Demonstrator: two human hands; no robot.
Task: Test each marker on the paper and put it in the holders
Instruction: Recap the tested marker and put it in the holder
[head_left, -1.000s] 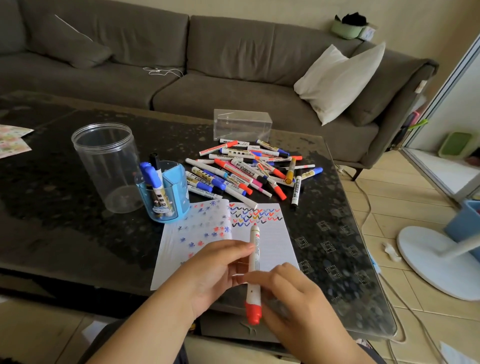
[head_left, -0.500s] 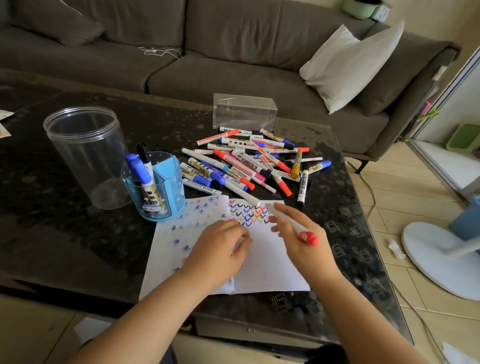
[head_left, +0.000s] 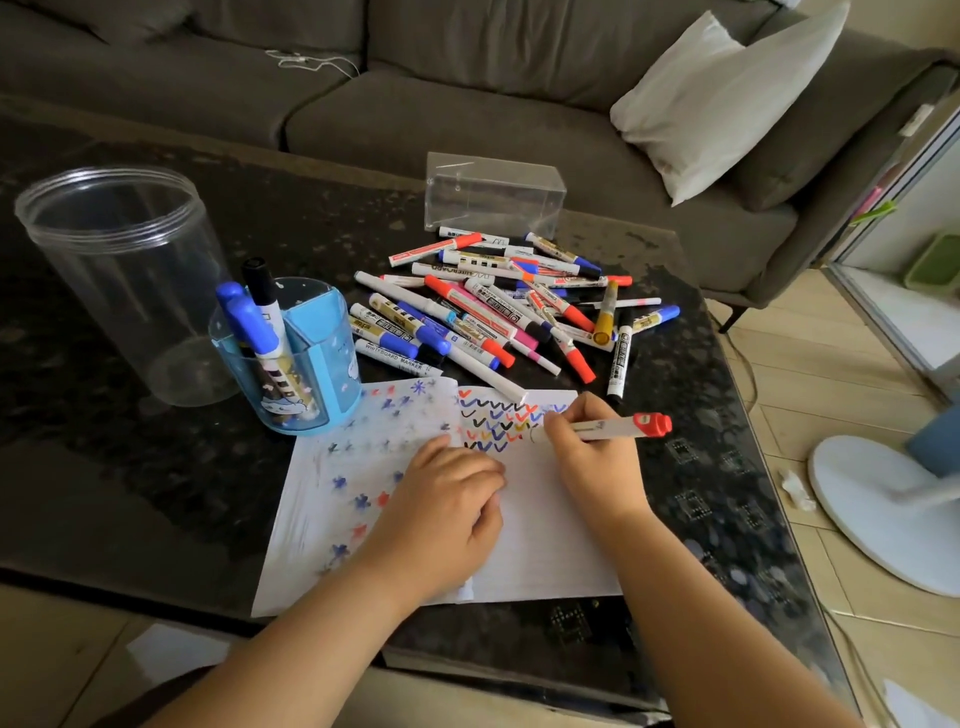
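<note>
My right hand (head_left: 592, 457) grips a white marker (head_left: 618, 427) with a red end pointing right; its tip is down on the paper (head_left: 540, 525) among rows of coloured check marks. My left hand (head_left: 441, 514) rests on the paper with curled fingers, holding it down. A pile of markers (head_left: 498, 306) lies just beyond the paper. The blue holder (head_left: 311, 364) to the left holds two blue-capped markers and a black-capped one. A tall clear jar (head_left: 124, 280) stands further left with nothing in it.
A clear rectangular plastic box (head_left: 493, 195) stands behind the pile on the dark glass-topped table (head_left: 156, 467). A grey sofa with a white cushion (head_left: 727, 98) lies beyond. A white fan base (head_left: 883, 514) sits on the floor at the right.
The right hand brought the red marker from in front of me to the paper and lowered its tip onto the check marks. The left hand let go of it and settled on the paper.
</note>
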